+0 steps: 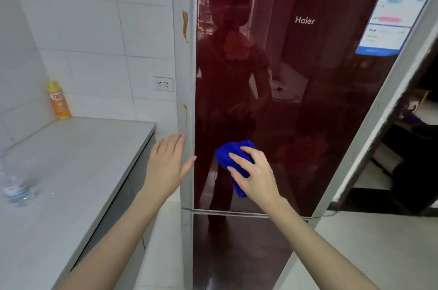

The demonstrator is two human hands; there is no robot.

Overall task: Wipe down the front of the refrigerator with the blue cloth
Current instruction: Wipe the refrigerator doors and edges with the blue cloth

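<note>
Right hand (pixel 254 176) grasps the bunched cloth (pixel 231 159) and presses it low on the upper fridge door (pixel 308 100). Left hand (pixel 166 166) is flat, fingers straight, holding nothing, at the grey side edge; contact unclear. Best to flatten the cloth, overlap strokes and skirt the sticker (pixel 393 17). Fridge top and bottom are cut off. Reflections mask smears. Fingers cover part of the cloth.

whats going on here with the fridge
A person is wiping the refrigerator. Their right hand grips a bunched blue cloth against the dark red upper door, low down, just above the seam with the lower door. The left hand is open with its fingers straight, by the fridge's grey left edge. Whether it touches the fridge is unclear.
</note>
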